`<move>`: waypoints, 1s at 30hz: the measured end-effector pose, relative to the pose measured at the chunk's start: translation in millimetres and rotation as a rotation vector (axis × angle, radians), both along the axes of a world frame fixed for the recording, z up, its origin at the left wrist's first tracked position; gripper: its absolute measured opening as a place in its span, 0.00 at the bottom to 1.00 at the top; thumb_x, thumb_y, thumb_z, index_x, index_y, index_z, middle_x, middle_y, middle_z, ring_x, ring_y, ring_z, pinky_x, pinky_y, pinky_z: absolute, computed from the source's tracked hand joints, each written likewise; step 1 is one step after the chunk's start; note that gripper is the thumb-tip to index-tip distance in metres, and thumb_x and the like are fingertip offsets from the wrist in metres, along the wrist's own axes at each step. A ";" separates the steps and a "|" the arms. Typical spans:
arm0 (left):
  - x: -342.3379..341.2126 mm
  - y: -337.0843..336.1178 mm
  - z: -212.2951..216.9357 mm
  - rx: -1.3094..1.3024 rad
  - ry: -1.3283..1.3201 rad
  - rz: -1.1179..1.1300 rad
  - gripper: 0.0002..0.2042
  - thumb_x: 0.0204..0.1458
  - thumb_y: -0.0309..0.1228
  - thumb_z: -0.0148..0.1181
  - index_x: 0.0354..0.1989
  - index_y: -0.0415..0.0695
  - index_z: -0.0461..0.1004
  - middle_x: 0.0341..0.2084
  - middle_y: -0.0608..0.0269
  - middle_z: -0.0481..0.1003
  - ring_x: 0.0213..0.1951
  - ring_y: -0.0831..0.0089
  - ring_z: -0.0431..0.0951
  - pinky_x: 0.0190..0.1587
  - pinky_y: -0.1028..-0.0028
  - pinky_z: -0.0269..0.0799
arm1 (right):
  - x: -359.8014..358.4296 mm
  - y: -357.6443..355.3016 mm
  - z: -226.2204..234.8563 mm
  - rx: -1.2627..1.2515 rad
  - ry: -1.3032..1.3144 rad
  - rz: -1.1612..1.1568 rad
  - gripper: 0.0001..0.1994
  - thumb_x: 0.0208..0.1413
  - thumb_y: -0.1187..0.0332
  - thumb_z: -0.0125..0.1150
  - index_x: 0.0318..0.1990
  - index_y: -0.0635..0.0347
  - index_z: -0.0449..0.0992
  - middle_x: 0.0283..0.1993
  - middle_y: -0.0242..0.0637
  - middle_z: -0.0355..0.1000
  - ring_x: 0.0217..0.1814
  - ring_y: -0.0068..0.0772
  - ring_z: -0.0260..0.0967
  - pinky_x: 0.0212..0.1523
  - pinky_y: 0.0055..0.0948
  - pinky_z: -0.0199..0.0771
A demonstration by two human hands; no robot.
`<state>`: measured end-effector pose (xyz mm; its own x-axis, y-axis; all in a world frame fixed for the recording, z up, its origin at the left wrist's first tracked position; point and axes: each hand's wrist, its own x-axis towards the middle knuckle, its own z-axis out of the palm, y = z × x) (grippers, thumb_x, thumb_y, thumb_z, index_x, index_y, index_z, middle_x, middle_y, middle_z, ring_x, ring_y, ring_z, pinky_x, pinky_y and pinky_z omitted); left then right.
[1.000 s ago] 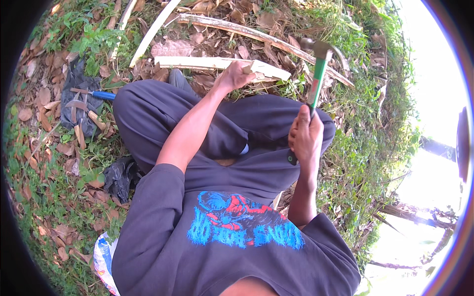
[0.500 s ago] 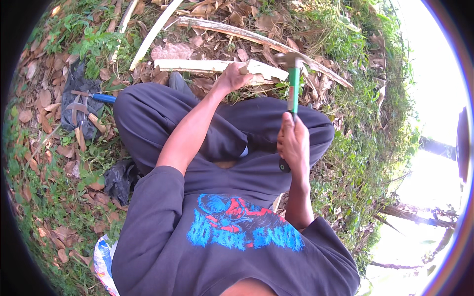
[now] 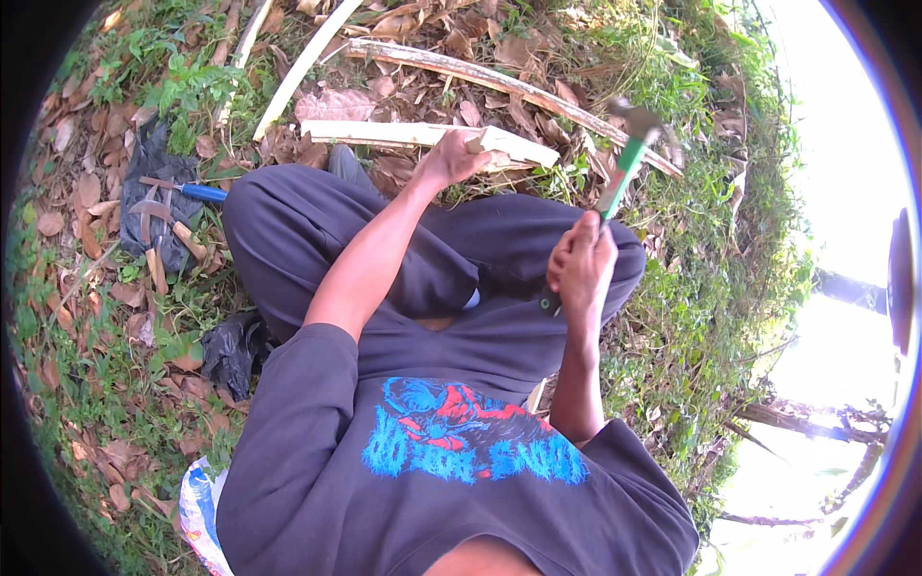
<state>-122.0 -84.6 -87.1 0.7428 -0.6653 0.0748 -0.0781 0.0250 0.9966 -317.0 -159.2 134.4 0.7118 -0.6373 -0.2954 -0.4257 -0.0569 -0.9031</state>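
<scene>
My right hand (image 3: 581, 259) is wrapped round the dark grip of a claw hammer (image 3: 624, 175) with a green shaft. The hammer is tilted up to the right, its head slightly blurred and apart from the wood. In front of my crossed legs, my left hand (image 3: 451, 160) is closed on a pale piece of wood (image 3: 477, 145). The fingertips are partly hidden, so I cannot tell how that piece meets the others. A pale wooden strip (image 3: 365, 132) runs left from the hand, and another pale length (image 3: 523, 148) extends to its right.
Beyond the work lies a long curved wooden strip (image 3: 461, 65), with pale strips (image 3: 305, 69) at the far left. On a black plastic bag (image 3: 144, 163) at left are a blue-handled tool (image 3: 200, 192) and a curved blade (image 3: 149, 208). Leaves and grass cover the ground.
The hammer head has swung right and away from the wood, tilting the shaft. My right hand has shifted slightly right and forward. My left hand stays on the wood.
</scene>
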 end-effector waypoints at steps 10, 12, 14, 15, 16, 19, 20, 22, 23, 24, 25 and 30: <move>3.2 -5.7 -20.3 -0.040 0.039 0.040 0.12 0.49 0.36 0.60 0.22 0.39 0.78 0.11 0.65 0.72 0.16 0.80 0.68 0.20 0.72 0.62 | -4.7 0.5 -9.3 -0.061 0.073 0.095 0.20 0.71 0.51 0.48 0.32 0.57 0.64 0.16 0.24 0.58 0.12 0.15 0.54 0.13 0.24 0.54; 3.4 2.5 -14.2 -0.069 0.012 -0.026 0.06 0.50 0.29 0.60 0.30 0.39 0.77 0.16 0.70 0.73 0.19 0.83 0.69 0.21 0.75 0.63 | -2.9 6.1 -18.7 -0.224 0.333 0.313 0.19 0.71 0.54 0.50 0.36 0.63 0.66 0.16 0.36 0.62 0.14 0.23 0.59 0.17 0.35 0.60; 7.1 -3.9 -28.6 -0.050 -0.005 -0.005 0.06 0.50 0.29 0.60 0.30 0.39 0.77 0.16 0.71 0.72 0.19 0.83 0.69 0.21 0.76 0.63 | -5.4 -5.4 -24.5 -0.481 0.243 0.400 0.18 0.71 0.56 0.50 0.35 0.64 0.67 0.15 0.38 0.61 0.15 0.23 0.59 0.18 0.35 0.61; 10.0 -2.9 -36.2 -0.038 -0.011 0.022 0.05 0.50 0.28 0.60 0.30 0.39 0.77 0.16 0.71 0.72 0.19 0.83 0.68 0.21 0.76 0.62 | 1.2 -2.1 -8.5 -0.336 0.249 0.348 0.19 0.71 0.56 0.50 0.34 0.64 0.66 0.15 0.36 0.62 0.15 0.22 0.59 0.18 0.33 0.61; 0.2 0.5 -5.0 -0.062 0.020 0.032 0.06 0.50 0.29 0.61 0.31 0.38 0.76 0.16 0.71 0.72 0.19 0.83 0.68 0.21 0.76 0.62 | 3.4 2.4 5.4 -0.221 0.204 0.234 0.20 0.71 0.55 0.49 0.31 0.62 0.65 0.16 0.31 0.63 0.15 0.18 0.57 0.17 0.28 0.58; 0.6 4.0 0.6 0.005 0.012 -0.001 0.07 0.51 0.30 0.60 0.31 0.37 0.77 0.16 0.70 0.72 0.19 0.82 0.69 0.21 0.75 0.63 | 1.2 5.7 -10.6 -0.034 -0.082 0.127 0.22 0.71 0.48 0.46 0.29 0.53 0.60 0.16 0.21 0.54 0.12 0.11 0.49 0.11 0.17 0.48; 2.3 1.7 -3.2 -0.017 0.036 -0.012 0.08 0.51 0.31 0.60 0.30 0.37 0.77 0.16 0.69 0.74 0.19 0.82 0.70 0.22 0.74 0.64 | 0.2 9.5 -17.0 -0.059 -0.035 0.122 0.21 0.71 0.49 0.46 0.29 0.53 0.60 0.16 0.21 0.54 0.12 0.12 0.50 0.10 0.18 0.49; 3.1 3.9 -8.4 -0.008 0.035 0.023 0.09 0.50 0.32 0.61 0.29 0.37 0.77 0.17 0.68 0.74 0.20 0.80 0.71 0.23 0.73 0.65 | -4.0 13.0 -23.7 0.012 0.199 0.168 0.19 0.71 0.51 0.48 0.30 0.53 0.61 0.16 0.21 0.55 0.11 0.12 0.50 0.10 0.18 0.50; 5.5 4.2 -10.9 -0.028 0.051 0.059 0.10 0.50 0.32 0.61 0.29 0.37 0.78 0.17 0.67 0.75 0.20 0.80 0.72 0.23 0.73 0.66 | -3.0 13.8 -24.6 0.043 0.263 0.188 0.19 0.71 0.51 0.48 0.31 0.53 0.62 0.16 0.20 0.55 0.11 0.12 0.51 0.10 0.18 0.51; 7.2 4.5 -9.5 -0.023 0.066 0.068 0.10 0.50 0.32 0.61 0.29 0.36 0.78 0.17 0.67 0.75 0.21 0.80 0.72 0.24 0.72 0.66 | -1.5 14.1 -15.3 0.018 0.250 0.142 0.19 0.71 0.51 0.48 0.31 0.53 0.62 0.16 0.20 0.55 0.11 0.11 0.50 0.10 0.17 0.50; 5.2 4.4 -8.2 -0.015 0.090 0.072 0.10 0.50 0.32 0.61 0.29 0.36 0.78 0.18 0.66 0.76 0.21 0.79 0.72 0.24 0.72 0.67 | -6.8 10.3 -6.0 0.040 0.213 0.119 0.19 0.71 0.51 0.48 0.30 0.53 0.62 0.16 0.20 0.55 0.11 0.11 0.50 0.09 0.17 0.49; 1.8 1.9 -7.5 -0.013 0.059 -0.004 0.10 0.49 0.29 0.59 0.36 0.36 0.78 0.20 0.65 0.78 0.22 0.80 0.73 0.25 0.74 0.68 | -4.6 5.8 -3.0 -0.075 0.052 0.120 0.20 0.71 0.50 0.48 0.31 0.55 0.62 0.16 0.20 0.54 0.11 0.12 0.51 0.10 0.17 0.50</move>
